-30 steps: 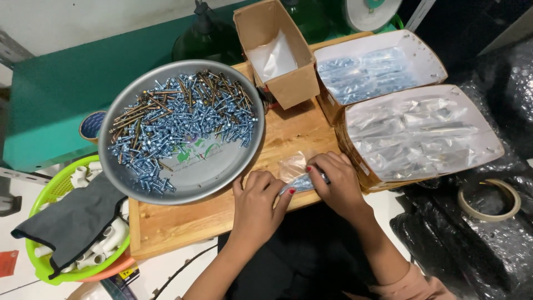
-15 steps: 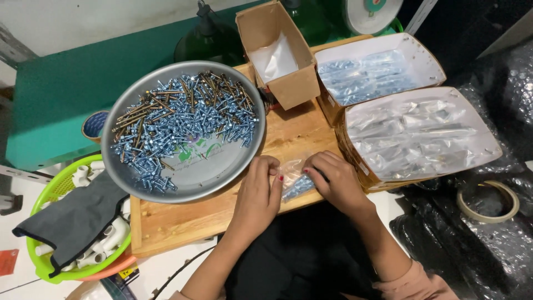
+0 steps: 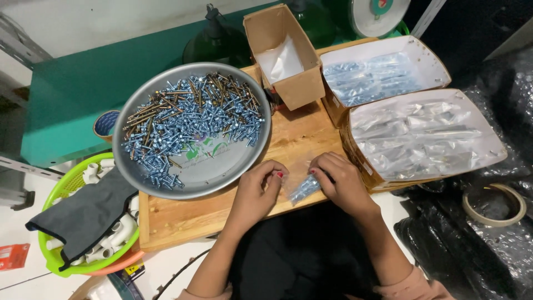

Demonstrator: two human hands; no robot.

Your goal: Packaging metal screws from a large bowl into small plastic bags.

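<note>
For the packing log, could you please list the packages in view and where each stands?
Small clear bag of screws: held by both hands, board's front edge.
Tall brown carton: behind the board, open.
Two wide cartons: right side, white-lined, filled with clear packets.

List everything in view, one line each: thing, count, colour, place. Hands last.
small bag of screws: one, clear, held between both hands over the board's front edge
round tray: one, grey metal, on the board's left
loose screws: a heap, mostly silvery blue, some brown, in the tray
wooden board: one, tan, centre
small carton: one, brown, behind the board
wide cartons of bagged screws: two, white-lined, right
basket: one, green, lower left, holding white pipe fittings and a grey cloth
tape roll: one, beige, far right
left hand: pinching the bag
right hand: gripping the bag
</note>
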